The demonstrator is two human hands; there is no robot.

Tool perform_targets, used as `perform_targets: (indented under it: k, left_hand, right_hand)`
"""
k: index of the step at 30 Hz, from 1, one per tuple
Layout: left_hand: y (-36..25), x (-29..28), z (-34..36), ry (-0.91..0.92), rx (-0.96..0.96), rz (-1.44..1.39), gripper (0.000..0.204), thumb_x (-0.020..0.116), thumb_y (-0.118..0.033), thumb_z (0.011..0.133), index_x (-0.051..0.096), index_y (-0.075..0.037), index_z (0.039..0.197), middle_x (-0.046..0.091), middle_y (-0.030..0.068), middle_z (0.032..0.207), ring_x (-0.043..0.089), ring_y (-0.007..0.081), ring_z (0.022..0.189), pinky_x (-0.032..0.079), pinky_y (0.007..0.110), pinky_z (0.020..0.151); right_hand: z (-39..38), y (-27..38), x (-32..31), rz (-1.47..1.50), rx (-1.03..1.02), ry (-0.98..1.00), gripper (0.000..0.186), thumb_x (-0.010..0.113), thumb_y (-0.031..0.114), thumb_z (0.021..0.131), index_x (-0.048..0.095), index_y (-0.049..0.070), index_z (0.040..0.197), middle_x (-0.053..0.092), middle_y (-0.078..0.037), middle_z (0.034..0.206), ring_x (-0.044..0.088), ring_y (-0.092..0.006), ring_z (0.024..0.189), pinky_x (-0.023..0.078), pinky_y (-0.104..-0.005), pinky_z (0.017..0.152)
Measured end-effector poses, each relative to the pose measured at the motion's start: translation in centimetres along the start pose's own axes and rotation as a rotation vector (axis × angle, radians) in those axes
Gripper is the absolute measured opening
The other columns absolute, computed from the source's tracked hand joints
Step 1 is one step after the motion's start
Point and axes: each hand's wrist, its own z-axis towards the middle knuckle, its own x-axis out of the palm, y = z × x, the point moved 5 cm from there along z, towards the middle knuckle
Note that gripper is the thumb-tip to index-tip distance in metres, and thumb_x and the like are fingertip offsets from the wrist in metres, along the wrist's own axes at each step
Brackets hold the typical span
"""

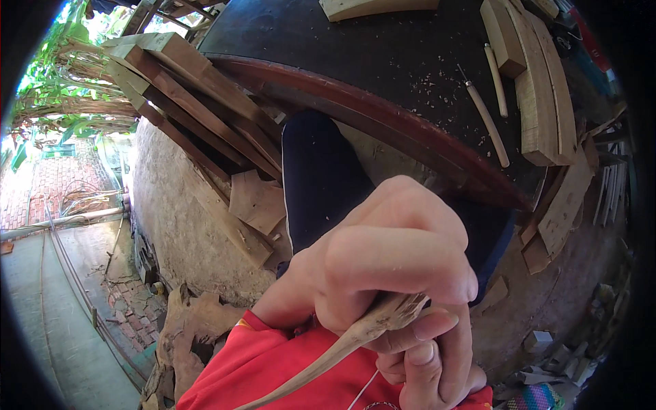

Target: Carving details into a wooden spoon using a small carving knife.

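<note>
Close to the camera, my left hand (396, 246) is closed around a slender brown carved piece of wood (342, 348). The wood's thick, rough-cut end comes out between the curled fingers and the thumb, and its thin tapering end runs down to the lower left. Just below that thick end is my right hand (444, 369), its fingers bent inward and pressed together. Whatever it grips is hidden by the fingers. A thin pale line shows beside it against the red shirt (253, 362).
Ahead stands a dark table (355, 55) with a red-brown rim. On it lie two wooden-handled tools (486, 123), shavings and long timber blocks (540, 89). Several planks (191, 102) lean at the left edge. A gnarled wood slab (195, 321) lies at the lower left.
</note>
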Motion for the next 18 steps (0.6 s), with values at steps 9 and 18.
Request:
perform_targets:
  k: [9, 18]
  left_hand:
    - [0.2, -0.1, -0.3, 0.054, -0.314, -0.173, 0.016, 0.073, -0.009, 0.078, 0.071, -0.003, 0.092, 0.069, 0.0103, 0.091, 0.062, 0.0267, 0.081, 0.049, 0.037, 0.070]
    - [0.3, 0.3, -0.2, 0.128, -0.176, -0.137, 0.030, 0.076, -0.006, 0.083, 0.057, -0.001, 0.105, 0.058, 0.0127, 0.080, 0.046, 0.0175, 0.051, 0.031, 0.032, 0.046]
  right_hand:
    - [1.0, 1.8, 0.9, -0.191, 0.067, -0.029, 0.027, 0.035, 0.023, 0.113, 0.039, -0.002, 0.122, 0.048, 0.000, 0.077, 0.032, -0.0023, 0.057, 0.028, -0.0195, 0.050]
    - [1.5, 1.5, 1.1, -0.238, -0.003, -0.006, 0.028, 0.036, 0.021, 0.113, 0.038, -0.004, 0.124, 0.048, 0.000, 0.078, 0.034, -0.0029, 0.059, 0.030, -0.0198, 0.052]
